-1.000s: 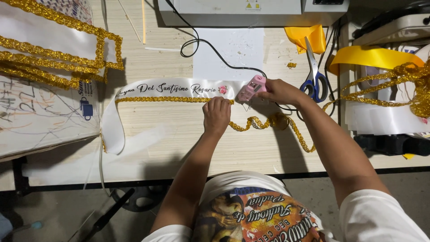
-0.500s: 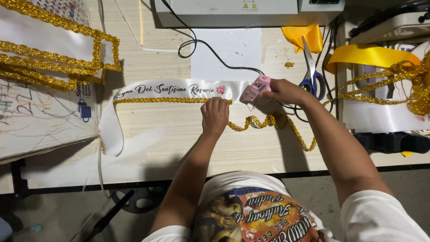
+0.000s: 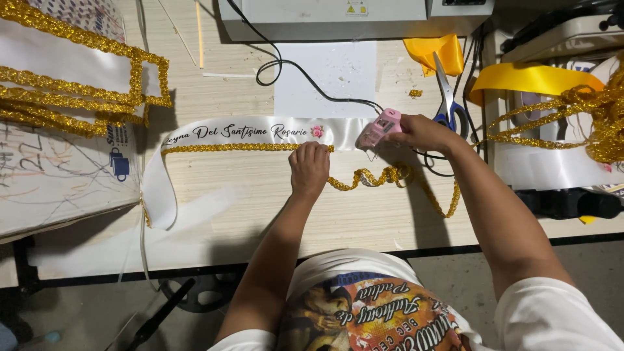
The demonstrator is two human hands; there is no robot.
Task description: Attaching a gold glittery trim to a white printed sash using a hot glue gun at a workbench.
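**Gold trim being glued along the white sash**

The long white satin sash with black script lettering (image 3: 260, 132) is lying flat on the pale wooden table (image 3: 364, 214), its long axis running from 9 o'clock to 3 o'clock. At the 9 o'clock end it is folding back and pointing down toward the table edge. The glittery gold braid trim (image 3: 247, 148) is sitting along the lower edge of the sash; the loose part is curling away toward 4 o'clock.

The left hand (image 3: 310, 168) is pressing the trim on the sash edge with the fingers bent down, closed on nothing. The right hand (image 3: 426, 132) is gripping the small pink glue gun (image 3: 380, 128), whose nozzle is pointing toward 8 o'clock at the sash. Compared with a second ago, both hands are almost in the same place, so in my judgement the gluing is advancing slowly along the edge.

At 2 o'clock from the gun, blue-handled scissors (image 3: 448, 104) are lying. A yellow ribbon (image 3: 533, 77) is resting at 3 o'clock, and gold-edged white sashes (image 3: 71, 71) are waiting at 10 o'clock.
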